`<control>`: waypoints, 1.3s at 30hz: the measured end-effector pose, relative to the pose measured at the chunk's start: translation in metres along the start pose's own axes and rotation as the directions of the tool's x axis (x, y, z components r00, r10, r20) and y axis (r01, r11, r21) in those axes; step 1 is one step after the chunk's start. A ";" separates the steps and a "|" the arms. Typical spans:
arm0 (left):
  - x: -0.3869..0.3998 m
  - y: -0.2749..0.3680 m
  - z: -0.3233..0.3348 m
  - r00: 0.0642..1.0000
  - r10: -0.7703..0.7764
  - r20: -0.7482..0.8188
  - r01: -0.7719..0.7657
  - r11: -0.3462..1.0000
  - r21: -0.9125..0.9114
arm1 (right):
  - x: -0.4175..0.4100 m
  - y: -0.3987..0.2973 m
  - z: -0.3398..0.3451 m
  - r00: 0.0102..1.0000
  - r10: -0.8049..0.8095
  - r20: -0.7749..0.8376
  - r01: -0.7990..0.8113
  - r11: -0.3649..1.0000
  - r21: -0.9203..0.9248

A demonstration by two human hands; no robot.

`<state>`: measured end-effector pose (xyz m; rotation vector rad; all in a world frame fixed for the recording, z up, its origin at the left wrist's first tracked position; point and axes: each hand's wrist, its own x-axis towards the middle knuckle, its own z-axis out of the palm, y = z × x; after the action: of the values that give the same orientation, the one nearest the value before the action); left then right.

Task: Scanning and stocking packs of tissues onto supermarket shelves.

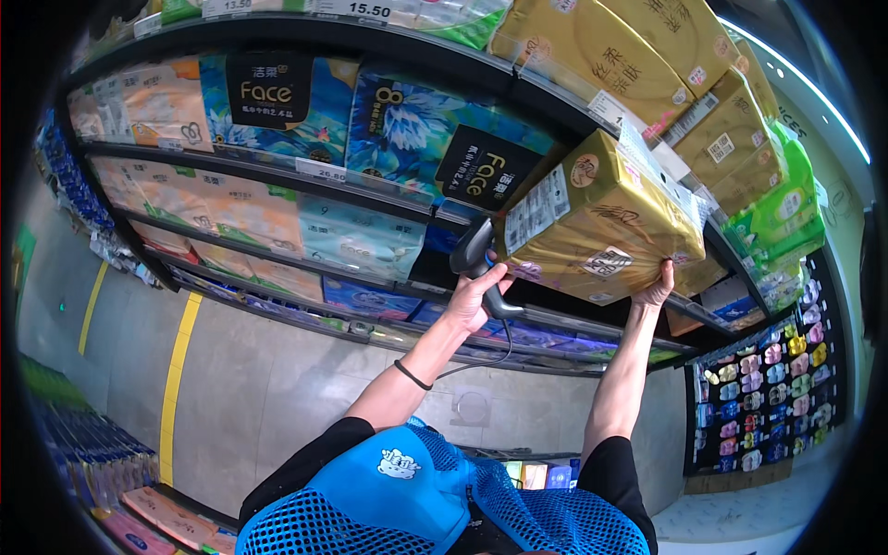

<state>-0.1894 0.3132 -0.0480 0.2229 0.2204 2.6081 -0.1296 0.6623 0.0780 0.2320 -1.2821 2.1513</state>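
Note:
My left hand [475, 295] is wrapped around the handle of a black corded barcode scanner [479, 253]. The scanner's head is close to the left end of a large gold plastic-wrapped pack of tissues [610, 229]. That pack is tilted in front of the shelf, with a white label bearing a barcode [538, 211] on its left end. My right hand [654, 284] grips the pack's lower right corner, thumb on the near face and the other fingers hidden beneath. From the scanner a cable [505, 350] runs down behind my left forearm.
Blue floral tissue packs [430, 132] fill the shelf to the left, above a black shelf edge with price tags [320, 170]. More gold packs [610, 55] and green packs [784, 208] stand at right. A slipper rack [763, 388] is at far right; yellow tape [179, 388] marks the floor.

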 end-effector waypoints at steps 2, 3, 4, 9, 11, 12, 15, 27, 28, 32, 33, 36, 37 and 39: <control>0.003 -0.002 -0.005 1.000 0.000 0.014 0.000 1.000 -0.018 | 0.002 0.001 0.001 1.000 0.010 0.014 -0.011 1.000 0.008; 0.004 -0.002 -0.006 1.000 0.011 0.022 -0.010 0.999 -0.036 | 0.004 0.001 0.000 0.999 0.029 0.036 -0.030 0.999 0.020; 0.004 -0.003 -0.007 0.999 0.020 0.048 -0.017 0.997 -0.072 | 0.006 0.003 0.000 0.999 0.004 0.035 -0.005 1.000 0.022; 0.004 -0.001 -0.006 0.996 0.022 0.086 -0.017 0.998 -0.056 | 0.002 0.002 0.006 0.999 0.016 0.052 -0.015 1.000 -0.009; 0.002 -0.001 -0.003 0.998 0.006 0.065 -0.002 0.999 -0.051 | 0.000 0.002 0.009 0.998 0.011 0.063 -0.011 1.000 0.008; 0.002 -0.001 -0.002 0.999 -0.010 0.050 0.014 0.998 -0.064 | -0.001 0.000 0.008 0.997 0.024 0.079 -0.025 1.000 0.012; 0.002 0.001 0.000 0.999 -0.023 0.043 0.025 0.998 -0.054 | -0.003 -0.001 0.006 0.997 0.044 0.071 -0.044 0.999 -0.002; -0.038 0.024 -0.008 0.997 -0.079 0.005 0.079 0.996 0.040 | -0.081 -0.005 0.023 1.000 0.003 0.004 -0.003 0.997 -0.081; -0.051 0.028 -0.003 0.995 -0.102 0.008 0.101 0.991 0.087 | -0.100 -0.003 0.018 1.000 -0.018 -0.020 0.017 0.998 -0.065; -0.102 0.038 0.007 0.986 -0.168 0.016 0.157 0.950 0.271 | -0.179 0.011 -0.014 0.990 -0.061 -0.128 0.065 0.997 0.031; -0.110 0.041 0.009 0.982 -0.191 0.003 0.183 0.943 0.277 | -0.200 0.015 -0.019 0.986 -0.061 -0.155 0.066 0.997 0.031; -0.136 0.055 0.020 0.978 -0.209 -0.003 0.168 0.775 0.609 | -0.258 0.026 -0.011 0.947 -0.092 -0.307 0.123 0.989 0.082; -0.141 0.057 0.020 0.968 -0.252 -0.011 0.206 0.764 0.612 | -0.280 0.027 -0.023 0.932 -0.105 -0.347 0.137 0.988 0.068; -0.148 0.060 0.016 0.923 -0.383 0.043 0.221 0.618 0.755 | -0.326 0.034 -0.049 0.952 -0.158 -0.261 0.233 0.929 0.287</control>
<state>-0.0878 0.1888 -0.0377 0.6649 1.1527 1.9914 0.1171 0.5564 -0.1157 0.2188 -0.7461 2.1257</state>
